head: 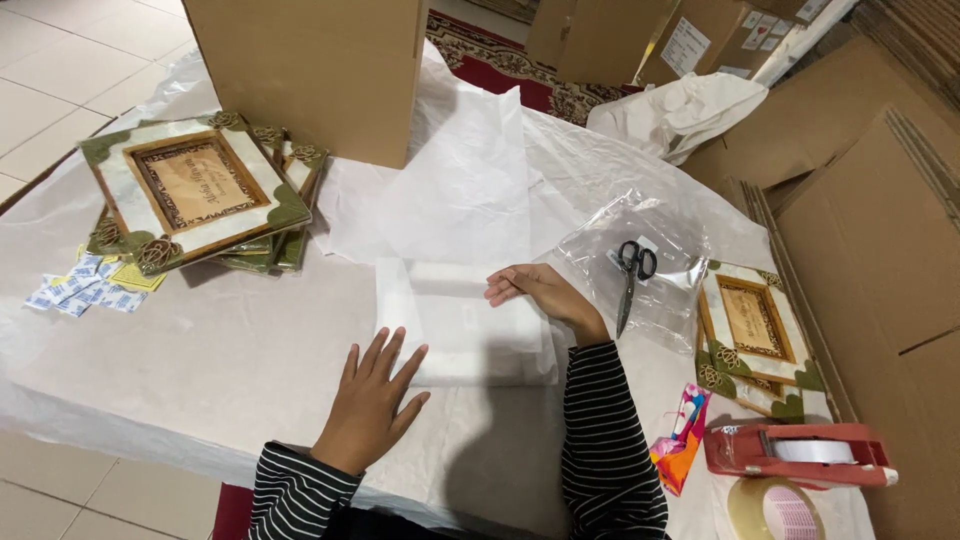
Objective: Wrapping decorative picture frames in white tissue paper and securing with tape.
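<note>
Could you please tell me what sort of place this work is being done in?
Probably a packing area: cardboard boxes around a paper-covered table, a stack of decorative frames, and a red tape dispenser. Both hands rest on a white wrapped parcel.

Wrapped parcel (465, 325) lies between stacked frames (195, 190) and scissors (630, 275).

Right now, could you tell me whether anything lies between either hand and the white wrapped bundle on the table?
Nothing visible does: the left hand lies flat at the wrapped bundle's near edge, and the right hand rests on its top.
</note>
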